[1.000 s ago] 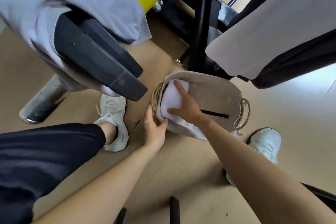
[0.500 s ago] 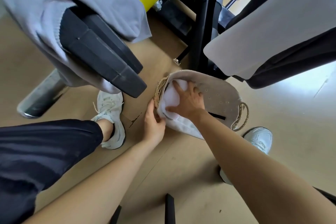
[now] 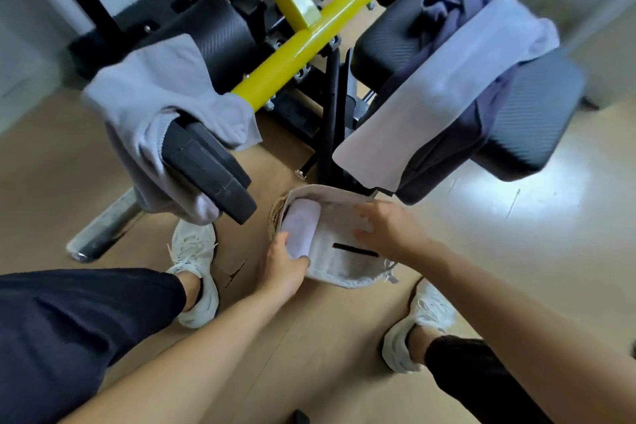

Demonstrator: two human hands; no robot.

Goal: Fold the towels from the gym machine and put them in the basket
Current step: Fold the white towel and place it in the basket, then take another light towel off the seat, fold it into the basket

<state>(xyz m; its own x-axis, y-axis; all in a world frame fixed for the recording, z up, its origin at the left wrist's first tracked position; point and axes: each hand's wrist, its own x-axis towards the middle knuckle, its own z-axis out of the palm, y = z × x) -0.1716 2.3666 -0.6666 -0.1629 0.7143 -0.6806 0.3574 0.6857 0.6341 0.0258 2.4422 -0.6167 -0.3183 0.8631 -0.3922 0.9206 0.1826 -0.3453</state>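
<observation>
Rolled towel [image 3: 300, 229]: pale lilac-white, soft pile, wound into a short fat cylinder. It lay inside the basket [image 3: 346, 277] against the left wall, its long axis running from the near rim toward the far rim. The basket stood on the tan floor [image 3: 320, 337] between the person's two white shoes, just in front of the black upright of the gym machine [image 3: 328, 120]. It had a light beige fabric liner turned over the rim, with woven rope showing on the left edge. A short black strip [image 3: 354, 249] lay across the liner's bottom; whether it carried writing could not be told. Left hand [image 3: 284, 263]: thumb and fingers curled round the near end of the rolled towel at the basket's near-left rim, gripping it. Right hand [image 3: 389, 229]: motion-blurred, above the right half of the basket, fingers loosely spread with nothing between them. Not folded: a grey towel [image 3: 151, 93] hung over the black plate at the left end of the yellow bar [image 3: 309, 41]. A pale towel [image 3: 447, 79] draped across the right-hand pad on top of a dark blue-grey cloth [image 3: 444, 7]. Texture on the black pads read as a carbon-weave pattern.
</observation>
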